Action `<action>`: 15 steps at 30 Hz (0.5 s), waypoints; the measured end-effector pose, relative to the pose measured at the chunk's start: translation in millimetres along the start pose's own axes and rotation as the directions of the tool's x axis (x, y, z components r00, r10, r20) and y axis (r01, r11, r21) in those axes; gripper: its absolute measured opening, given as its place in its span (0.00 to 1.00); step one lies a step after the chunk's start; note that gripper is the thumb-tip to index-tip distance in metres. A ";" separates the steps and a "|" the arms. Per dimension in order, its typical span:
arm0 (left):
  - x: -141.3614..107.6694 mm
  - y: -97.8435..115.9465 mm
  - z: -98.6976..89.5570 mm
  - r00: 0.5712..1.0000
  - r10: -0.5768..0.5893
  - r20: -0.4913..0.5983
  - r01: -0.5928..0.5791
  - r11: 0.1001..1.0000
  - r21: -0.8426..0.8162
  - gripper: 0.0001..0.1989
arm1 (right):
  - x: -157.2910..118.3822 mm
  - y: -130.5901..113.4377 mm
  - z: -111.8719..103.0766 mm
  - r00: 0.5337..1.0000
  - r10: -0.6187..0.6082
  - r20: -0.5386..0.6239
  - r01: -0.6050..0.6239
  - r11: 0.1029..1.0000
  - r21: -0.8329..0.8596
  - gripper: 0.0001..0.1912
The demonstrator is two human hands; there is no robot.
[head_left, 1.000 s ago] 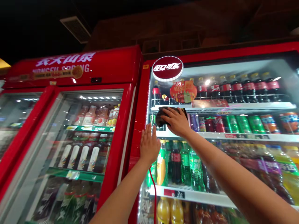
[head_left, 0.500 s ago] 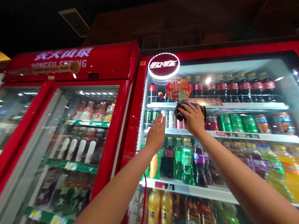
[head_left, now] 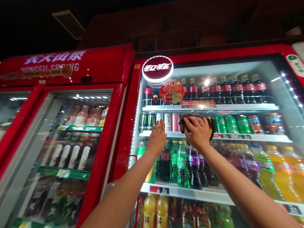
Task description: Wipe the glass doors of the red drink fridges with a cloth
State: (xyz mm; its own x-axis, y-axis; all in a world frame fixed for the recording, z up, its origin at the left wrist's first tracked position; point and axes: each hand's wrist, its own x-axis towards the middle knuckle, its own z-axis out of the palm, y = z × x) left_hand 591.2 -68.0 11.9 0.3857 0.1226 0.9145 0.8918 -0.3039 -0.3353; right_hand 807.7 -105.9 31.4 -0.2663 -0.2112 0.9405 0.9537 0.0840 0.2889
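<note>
Fingers of the right hand (head_left: 198, 131) are clasped over dark cloth (head_left: 182, 124) on the glass door (head_left: 213, 67), in from its left edge; left hand (head_left: 156, 139) outstretched, empty. Soft, light handling is expected, best palmed mid-cloth.

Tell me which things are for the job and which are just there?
For the job: right hand, dark cloth under it, glass door, left hand raised near the glass.
Just there: drink cans, bottles, round sign, other fridge.
</note>
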 end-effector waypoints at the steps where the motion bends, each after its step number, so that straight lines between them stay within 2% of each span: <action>1: 0.4 -0.2 0.9 1.000 -0.003 -0.004 0.003 1.000 -0.002 0.30 | -1.8 -3.0 0.2 0.999 -0.046 0.014 0.046 0.999 0.012 0.23; 3: 1.2 -0.5 2.3 1.000 -0.009 -0.006 0.009 1.000 -0.007 0.30 | 5.0 -6.9 3.4 0.986 -0.154 0.059 0.151 0.987 0.045 0.24; 5: 1.5 -0.7 2.9 1.000 -0.011 -0.009 0.011 1.000 -0.003 0.30 | 21.6 -2.3 8.2 0.971 -0.211 0.110 0.205 0.977 0.065 0.23; 8: 1.0 -0.6 0.8 1.000 -0.008 -0.010 0.008 1.000 0.018 0.30 | 40.0 18.7 10.2 0.984 -0.126 0.129 0.123 0.992 0.031 0.23; 11: 0.2 1.7 -4.0 1.000 -0.016 0.006 0.016 0.999 0.037 0.30 | 29.0 32.6 3.2 0.995 0.061 0.074 -0.059 0.998 -0.038 0.25; 12: 0.0 3.1 -5.5 1.000 -0.023 0.009 0.023 0.999 0.037 0.30 | 21.4 31.5 0.4 0.994 0.087 0.070 -0.084 0.995 -0.050 0.27; 15: 0.2 9.1 -7.9 0.999 -0.048 -0.007 0.048 0.999 0.012 0.31 | 9.6 15.3 -2.4 0.990 0.002 0.142 0.003 1.000 -0.031 0.31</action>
State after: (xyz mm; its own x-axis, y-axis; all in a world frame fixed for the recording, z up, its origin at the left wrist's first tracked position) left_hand 597.5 -78.2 10.8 0.3404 0.1301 0.9312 0.9120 -0.2866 -0.2934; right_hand 820.0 -109.0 44.4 -0.2816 -0.0707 0.9569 0.9569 0.0528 0.2855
